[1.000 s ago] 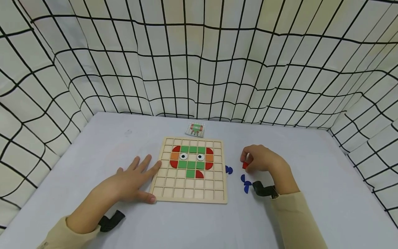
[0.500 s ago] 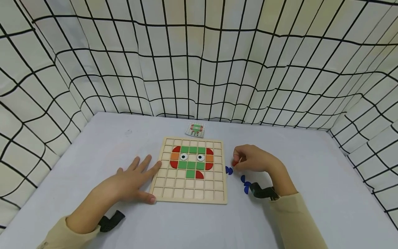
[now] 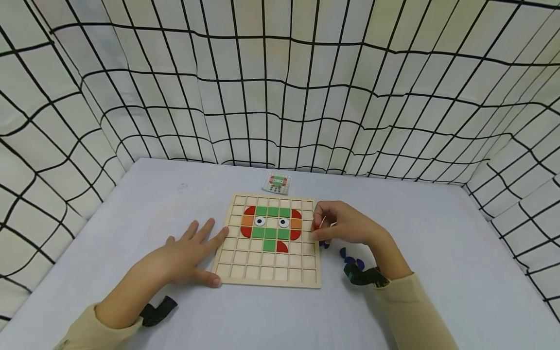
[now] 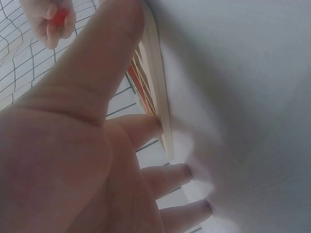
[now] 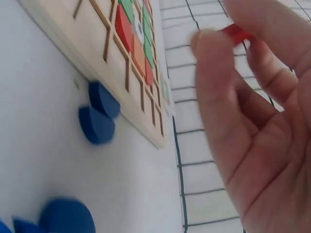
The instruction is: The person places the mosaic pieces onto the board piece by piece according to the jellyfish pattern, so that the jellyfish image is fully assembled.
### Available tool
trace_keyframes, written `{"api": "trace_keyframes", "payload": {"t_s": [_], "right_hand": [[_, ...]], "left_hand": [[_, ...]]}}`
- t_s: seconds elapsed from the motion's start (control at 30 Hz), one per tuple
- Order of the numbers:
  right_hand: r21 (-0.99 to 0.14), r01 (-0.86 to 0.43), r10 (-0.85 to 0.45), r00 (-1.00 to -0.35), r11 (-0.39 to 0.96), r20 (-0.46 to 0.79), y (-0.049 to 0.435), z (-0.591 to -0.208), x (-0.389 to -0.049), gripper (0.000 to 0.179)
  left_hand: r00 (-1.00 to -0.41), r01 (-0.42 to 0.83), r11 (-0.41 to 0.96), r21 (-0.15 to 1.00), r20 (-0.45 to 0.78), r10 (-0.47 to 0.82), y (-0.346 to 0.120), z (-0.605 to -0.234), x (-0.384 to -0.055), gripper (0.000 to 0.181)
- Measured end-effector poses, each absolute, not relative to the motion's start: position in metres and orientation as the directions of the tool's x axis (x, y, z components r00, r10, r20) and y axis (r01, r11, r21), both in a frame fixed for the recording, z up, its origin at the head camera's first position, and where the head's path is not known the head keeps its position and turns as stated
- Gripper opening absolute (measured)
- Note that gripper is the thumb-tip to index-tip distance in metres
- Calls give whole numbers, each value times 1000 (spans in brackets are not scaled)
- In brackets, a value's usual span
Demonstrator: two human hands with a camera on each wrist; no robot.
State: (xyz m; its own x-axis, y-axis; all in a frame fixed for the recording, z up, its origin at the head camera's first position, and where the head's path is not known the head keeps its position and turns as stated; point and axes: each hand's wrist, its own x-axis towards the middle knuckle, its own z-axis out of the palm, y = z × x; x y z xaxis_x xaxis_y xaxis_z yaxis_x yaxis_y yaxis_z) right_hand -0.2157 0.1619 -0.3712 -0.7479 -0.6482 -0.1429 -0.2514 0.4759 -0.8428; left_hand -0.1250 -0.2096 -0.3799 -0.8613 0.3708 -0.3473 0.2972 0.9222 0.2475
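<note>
Head view: the right hand (image 3: 350, 224)'s grip pinches a small red piece (image 3: 317, 225) by the right edge of a square, pale wooden grid board (image 3: 246, 271). The left hand (image 3: 183, 257) has its grip spread, touching the board's left edge. Set in the grid are flat green squares (image 3: 269, 245) and two white eye discs (image 3: 284, 222) (a small printed card (image 3: 277, 183) lies beyond, on the white bench (image 3: 175, 199)). Left wrist view: thumb and fingers stand apart along the board's rim. Right wrist view: the red piece is held clear of the board; two dark-blue rounded pieces (image 5: 96, 125) lie beside it.
</note>
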Motion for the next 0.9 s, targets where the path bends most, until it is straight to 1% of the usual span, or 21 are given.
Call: {"api": "trace_keyframes", "payload": {"t_s": [0.1,0.2,0.33,0.47,0.53,0.63,0.77,0.83,0.9], "right_hand": [[-866,-241,-639,-761,438,-112,155,-372,-214,27],[-875,-243,-631,-771,418,-88,146,-375,-211,27],[-858,-270,-636,-767,437,-83,133,-378,-207,19],[-828,-323,-647,-760,457,-61,123,-379,-204,16],[-821,-340,-647,-761,458,-45,119,-379,-203,12],[-828,-332,-641,-766,451,-42,112,-378,-202,8],[-827,-327,-629,-776,457,-41,103,-377,-202,14],[-821,-335,-632,-774,463,-41,98,-377,-202,19],[-811,-352,-640,-768,467,-35,92,-378,-202,19]], "left_hand": [[-862,294,922,251,-348,370,-209,-380,-124,112],[-862,290,922,255,-349,368,-209,-380,-124,112],[-863,290,923,254,-347,367,-209,-380,-124,112],[-865,293,922,252,-342,368,-209,-380,-124,112],[-865,293,923,249,-342,367,-209,-381,-124,112],[-865,292,925,243,-346,364,-209,-381,-124,112],[-864,294,924,244,-346,366,-209,-381,-124,112],[-864,292,924,247,-347,366,-209,-381,-124,112],[-863,291,924,247,-348,365,-209,-381,-124,112]]}}
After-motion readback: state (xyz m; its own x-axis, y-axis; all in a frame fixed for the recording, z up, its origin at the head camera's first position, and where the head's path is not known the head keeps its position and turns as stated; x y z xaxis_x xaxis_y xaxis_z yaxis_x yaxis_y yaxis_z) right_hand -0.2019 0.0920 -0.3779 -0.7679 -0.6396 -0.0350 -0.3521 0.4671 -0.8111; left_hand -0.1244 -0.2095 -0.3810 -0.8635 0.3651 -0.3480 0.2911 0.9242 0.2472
